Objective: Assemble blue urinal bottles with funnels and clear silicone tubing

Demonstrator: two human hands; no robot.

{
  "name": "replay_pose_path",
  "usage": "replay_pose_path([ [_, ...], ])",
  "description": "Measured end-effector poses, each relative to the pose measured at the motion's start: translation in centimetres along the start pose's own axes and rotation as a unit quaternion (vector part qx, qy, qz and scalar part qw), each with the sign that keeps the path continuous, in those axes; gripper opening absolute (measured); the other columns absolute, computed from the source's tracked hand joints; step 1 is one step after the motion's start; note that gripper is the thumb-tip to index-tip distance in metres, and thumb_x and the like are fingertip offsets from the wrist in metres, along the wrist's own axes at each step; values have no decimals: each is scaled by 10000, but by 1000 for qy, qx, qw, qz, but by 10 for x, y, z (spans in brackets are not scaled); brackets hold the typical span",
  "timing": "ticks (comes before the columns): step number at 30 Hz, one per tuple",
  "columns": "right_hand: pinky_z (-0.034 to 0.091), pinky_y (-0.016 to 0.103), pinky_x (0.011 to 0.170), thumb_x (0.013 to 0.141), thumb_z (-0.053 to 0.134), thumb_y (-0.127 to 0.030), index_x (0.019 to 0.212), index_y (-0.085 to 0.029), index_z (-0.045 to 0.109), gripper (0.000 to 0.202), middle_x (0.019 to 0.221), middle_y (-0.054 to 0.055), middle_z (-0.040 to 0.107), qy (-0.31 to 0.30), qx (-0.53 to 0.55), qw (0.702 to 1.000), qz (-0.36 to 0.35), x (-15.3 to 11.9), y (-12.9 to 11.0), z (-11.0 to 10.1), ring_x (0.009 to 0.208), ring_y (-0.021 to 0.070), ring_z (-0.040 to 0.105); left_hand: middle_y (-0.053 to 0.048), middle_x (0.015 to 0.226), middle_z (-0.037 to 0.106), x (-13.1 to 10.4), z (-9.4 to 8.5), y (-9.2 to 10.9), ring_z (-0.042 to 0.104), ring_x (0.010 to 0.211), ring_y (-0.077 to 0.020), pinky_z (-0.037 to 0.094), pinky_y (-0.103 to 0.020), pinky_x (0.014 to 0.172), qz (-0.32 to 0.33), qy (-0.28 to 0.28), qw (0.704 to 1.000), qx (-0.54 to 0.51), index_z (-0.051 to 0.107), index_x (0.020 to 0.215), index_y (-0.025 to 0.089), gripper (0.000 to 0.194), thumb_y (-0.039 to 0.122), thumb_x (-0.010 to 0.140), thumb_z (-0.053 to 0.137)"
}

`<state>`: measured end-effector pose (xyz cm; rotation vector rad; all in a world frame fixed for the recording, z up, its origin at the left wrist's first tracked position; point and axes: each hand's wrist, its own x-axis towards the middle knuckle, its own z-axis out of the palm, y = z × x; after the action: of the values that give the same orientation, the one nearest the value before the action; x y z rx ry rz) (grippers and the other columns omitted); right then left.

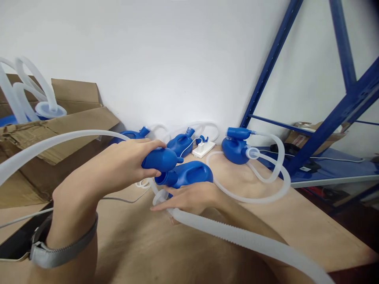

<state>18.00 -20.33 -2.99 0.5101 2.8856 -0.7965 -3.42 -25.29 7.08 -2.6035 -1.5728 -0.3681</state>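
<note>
My left hand is wrapped around a rounded blue plastic cup with a small nozzle pointing right. It is held just above the open neck of a blue handled bottle, which lies on its side on the table. My right hand is in front of that bottle, with its fingers around a ribbed white hose. By its fingertips is a translucent round cap at the hose's end. Whether my right hand also touches the bottle is hard to see.
A cardboard box with hoses stands at left. Behind are another blue bottle, a white power strip and, at right, a bottle with a coiled hose. A blue shelf frame borders the wooden table.
</note>
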Motion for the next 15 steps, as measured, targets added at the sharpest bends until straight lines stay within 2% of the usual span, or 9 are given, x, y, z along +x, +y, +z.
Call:
replay_pose_path([
  [3, 501, 381, 1008, 876, 701, -166, 1435, -321, 594, 589, 1349, 59, 694, -78, -36, 996, 27, 15, -6, 3, 1383, 308, 532, -14, 1159, 741, -1, 2, -1, 701, 949, -270, 484, -341, 746, 18, 5, 1000, -4, 639, 1287, 337, 442, 542, 899, 593],
  [6, 477, 394, 975, 908, 671, -217, 1432, -281, 583, 536, 1332, 104, 674, -99, -63, 991, 59, 24, -12, 8, 1376, 321, 500, -26, 1212, 731, -3, 4, -3, 704, 974, -283, 498, -353, 759, 29, 16, 999, -1, 605, 1346, 341, 493, 548, 898, 606],
  [11, 465, 346, 881, 919, 663, -254, 1354, -272, 617, 438, 1118, 75, 680, -85, -70, 994, 8, 22, -17, 2, 1106, 260, 572, -18, 1205, 736, -4, 5, -5, 702, 1002, -283, 512, -369, 815, 24, 14, 1000, -10, 610, 1346, 353, 499, 553, 889, 620],
  [15, 482, 321, 863, 884, 734, -400, 1351, -292, 601, 497, 1091, 46, 547, -64, -45, 997, 3, 9, -22, -12, 858, 173, 546, -25, 1214, 737, -2, 5, -5, 708, 1002, -287, 521, -369, 810, 23, 15, 1000, -4, 613, 1361, 353, 518, 565, 888, 619],
])
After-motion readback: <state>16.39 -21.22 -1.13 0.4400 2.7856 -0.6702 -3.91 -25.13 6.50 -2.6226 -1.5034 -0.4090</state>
